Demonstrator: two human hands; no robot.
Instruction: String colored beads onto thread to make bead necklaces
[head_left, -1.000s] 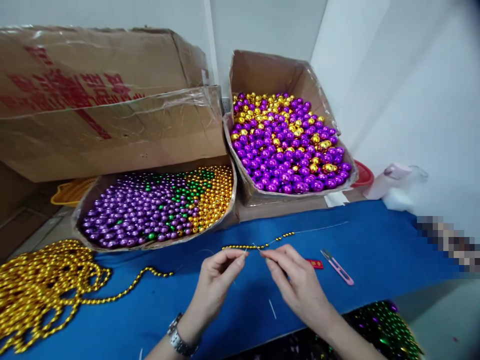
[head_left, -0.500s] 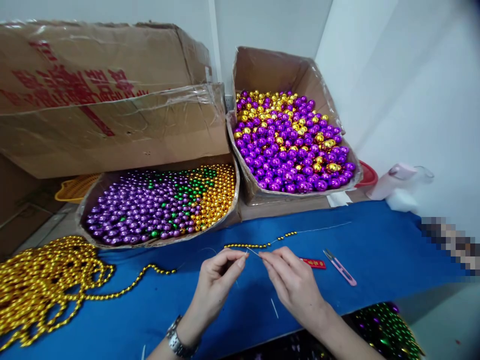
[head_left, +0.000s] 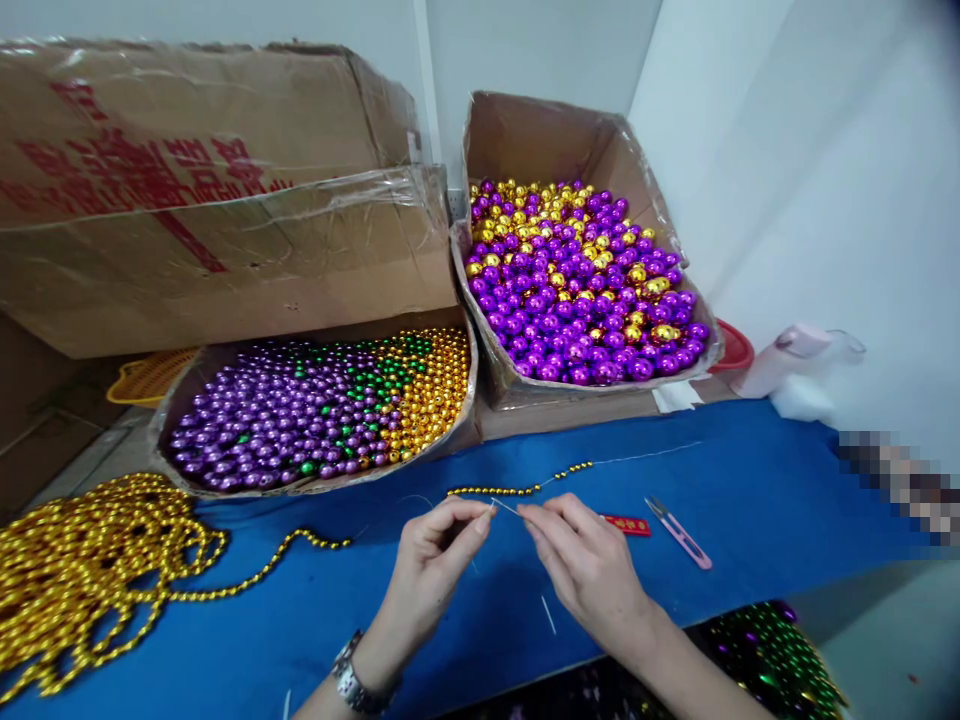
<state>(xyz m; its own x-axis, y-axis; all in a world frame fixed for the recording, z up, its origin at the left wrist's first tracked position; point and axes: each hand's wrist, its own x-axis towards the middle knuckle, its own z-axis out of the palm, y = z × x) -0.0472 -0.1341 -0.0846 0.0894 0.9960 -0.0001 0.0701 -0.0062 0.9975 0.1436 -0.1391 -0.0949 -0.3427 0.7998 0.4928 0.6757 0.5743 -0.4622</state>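
Both hands low centre over the blue cloth (head_left: pixel 750 480), fingertips nearly meeting. Left hand (head_left: pixel 435 550) pinched on a thin thread (head_left: pixel 506 506); right hand (head_left: pixel 585 565) pinched on the same thread just beside it, fingers curled. Short run of small gold beads (head_left: pixel 491 491) just beyond the fingertips, then a gap, then a few more beads (head_left: pixel 574 467), then bare thread trailing off to the right.

Progress, judged: only a short stretch strung, most of the thread past the right hand bare, so early on this strand. Big heap of finished gold strands (head_left: pixel 90 560) far left of the left hand, one tail running toward it.

Supplies beyond the hands: shallow box of purple, green and gold beads (head_left: pixel 315 410) ahead-left, deeper box of purple and gold balls (head_left: pixel 577 280) ahead-right. Pink snips (head_left: pixel 679 533) and a red tag (head_left: pixel 626 524) just right of the right hand.

Hard to make out: needle or plain thread end between the fingertips, can't tell. Knot, if any, too small. Green and purple beads (head_left: pixel 765 655) near the right forearm cut off by the bottom edge. Pixelated patch at far right unreadable.
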